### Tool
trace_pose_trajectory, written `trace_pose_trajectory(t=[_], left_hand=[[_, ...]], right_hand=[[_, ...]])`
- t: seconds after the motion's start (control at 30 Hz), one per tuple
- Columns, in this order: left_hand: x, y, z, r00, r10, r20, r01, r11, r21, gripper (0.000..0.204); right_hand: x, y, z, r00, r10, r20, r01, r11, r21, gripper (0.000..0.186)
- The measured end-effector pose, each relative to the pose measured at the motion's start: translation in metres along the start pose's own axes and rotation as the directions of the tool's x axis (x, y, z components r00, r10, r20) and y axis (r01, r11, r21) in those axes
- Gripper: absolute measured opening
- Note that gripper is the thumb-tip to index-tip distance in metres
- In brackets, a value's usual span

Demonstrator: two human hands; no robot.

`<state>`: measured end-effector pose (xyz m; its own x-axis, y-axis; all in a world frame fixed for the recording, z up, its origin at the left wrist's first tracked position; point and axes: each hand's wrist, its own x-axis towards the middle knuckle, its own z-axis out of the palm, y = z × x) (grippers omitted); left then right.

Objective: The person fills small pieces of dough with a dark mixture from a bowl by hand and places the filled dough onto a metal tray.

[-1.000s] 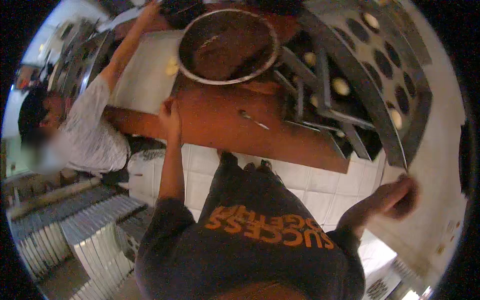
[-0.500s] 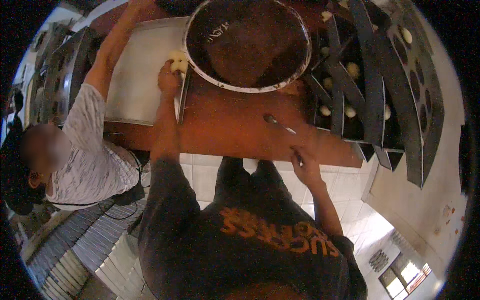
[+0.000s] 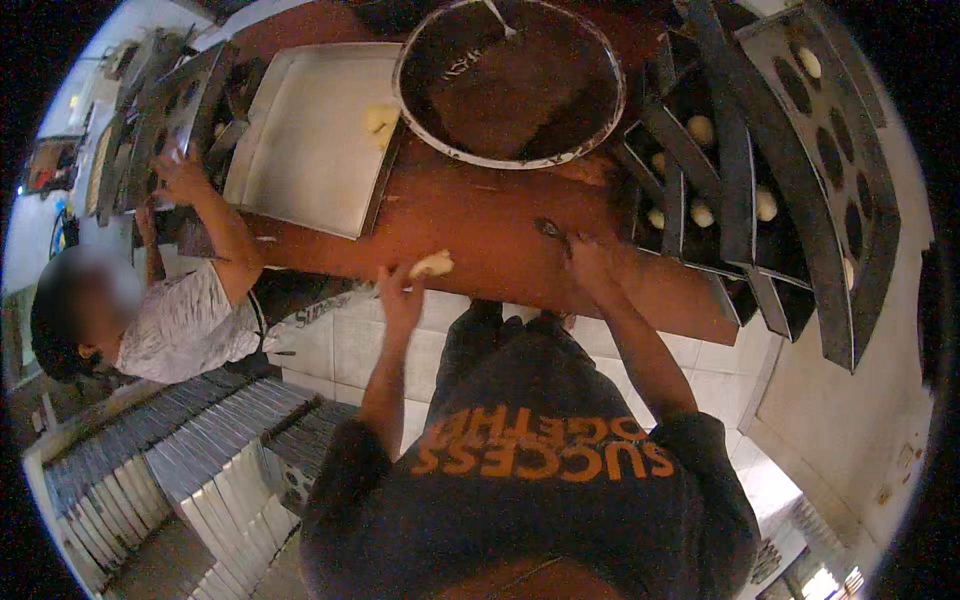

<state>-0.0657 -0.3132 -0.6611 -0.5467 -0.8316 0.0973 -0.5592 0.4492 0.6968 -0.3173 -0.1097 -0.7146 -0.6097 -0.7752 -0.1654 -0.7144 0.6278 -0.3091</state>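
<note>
My left hand (image 3: 402,292) is closed on a pale, flattened dough piece (image 3: 433,264), just above the near edge of the reddish-brown table (image 3: 470,215). My right hand (image 3: 590,262) has its fingers round the handle of a spoon (image 3: 548,228), whose dark bowl points away to the left. Up and left of my left hand, more pale dough (image 3: 380,120) lies by the right wall of a large, shallow metal tray (image 3: 300,145). Beyond my hands stands a wide, round basin (image 3: 470,158) with dark brown contents and a light-coloured utensil (image 3: 497,16) at its far rim.
Dark metal moulds with round cups (image 3: 830,150) are stacked at the right, some holding pale dough balls (image 3: 700,130). A co-worker (image 3: 180,330) at the left reaches toward other moulds (image 3: 180,100). Stacked trays (image 3: 200,440) stand at the lower left.
My left hand has come from the tray back to the near table edge with a dough piece. My right hand has taken hold of the spoon. The co-worker's arm has moved left off the tray.
</note>
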Motion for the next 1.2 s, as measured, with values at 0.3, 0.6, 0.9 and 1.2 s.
trace_pose_trajectory(t=[0.3, 0.6, 0.9, 1.2], left_hand=[[-0.024, -0.030, 0.080, 0.946, 0.130, 0.296, -0.116, 0.991, -0.066, 0.023], [-0.006, 0.010, 0.014, 0.811, -0.290, 0.508, 0.577, 0.539, -0.613, 0.027], [-0.014, -0.018, -0.013, 0.734, -0.406, 0.545, 0.661, 0.241, -0.710, 0.040], [0.006, -0.025, -0.016, 0.730, -0.406, 0.550, 0.664, 0.226, -0.713, 0.035]], right_hand=[[0.042, 0.000, -0.037, 0.937, -0.095, 0.335, 0.128, 0.989, -0.075, 0.032], [0.184, -0.114, -0.153, 0.912, -0.270, -0.308, 0.324, 0.935, 0.142, 0.031], [0.257, -0.155, -0.118, 0.965, -0.246, -0.091, 0.236, 0.966, -0.109, 0.031], [0.250, -0.129, -0.140, 0.958, -0.281, -0.066, 0.270, 0.953, -0.138, 0.041]])
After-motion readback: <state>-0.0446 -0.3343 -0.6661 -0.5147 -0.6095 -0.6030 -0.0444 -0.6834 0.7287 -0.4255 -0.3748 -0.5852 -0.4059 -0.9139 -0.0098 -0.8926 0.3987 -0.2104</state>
